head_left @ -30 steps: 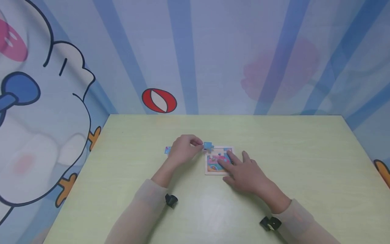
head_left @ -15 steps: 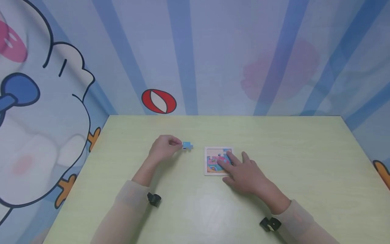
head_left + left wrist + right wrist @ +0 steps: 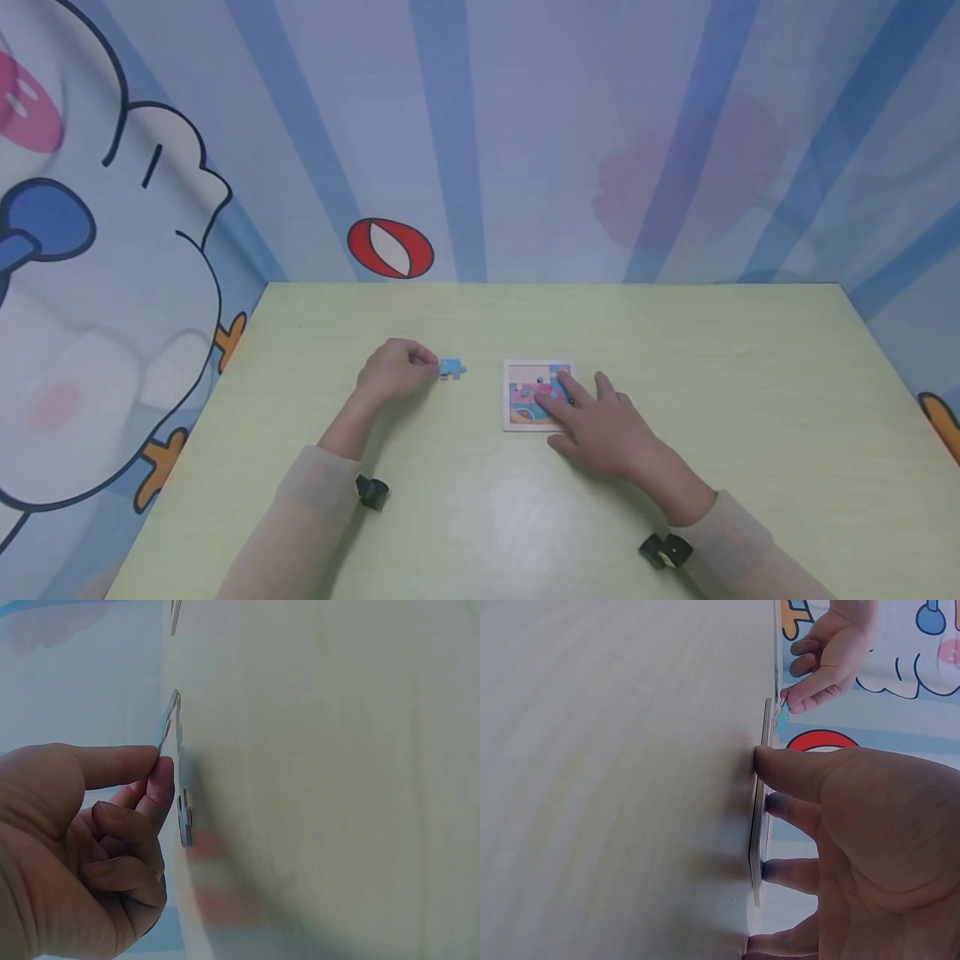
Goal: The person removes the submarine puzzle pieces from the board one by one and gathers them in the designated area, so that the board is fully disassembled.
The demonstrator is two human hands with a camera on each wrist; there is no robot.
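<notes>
My left hand (image 3: 393, 369) pinches a light blue jigsaw puzzle piece (image 3: 452, 368) by its left edge, between thumb and finger. In the left wrist view the piece (image 3: 169, 720) stands tilted, close over the table. To its right lies a small square puzzle board (image 3: 506, 408) with a pale rim and a pink, blue and orange picture; bare backing shows at its upper left. My right hand (image 3: 607, 429) rests on the board's right side, fingers spread. Seen from the right wrist, its thumb touches the edge of the board (image 3: 758, 840) and fingertips lie on its face.
Another small flat piece (image 3: 185, 817) lies on the table below the held one in the left wrist view. A pale yellow-green table (image 3: 720, 358) extends around both hands. Behind it rises a blue striped backdrop (image 3: 517, 150) with cartoon prints.
My left hand has moved left, away from the board, with the blue puzzle piece, then slightly down. The loose piece seen beside it earlier is now hidden. My right hand has stayed put.
</notes>
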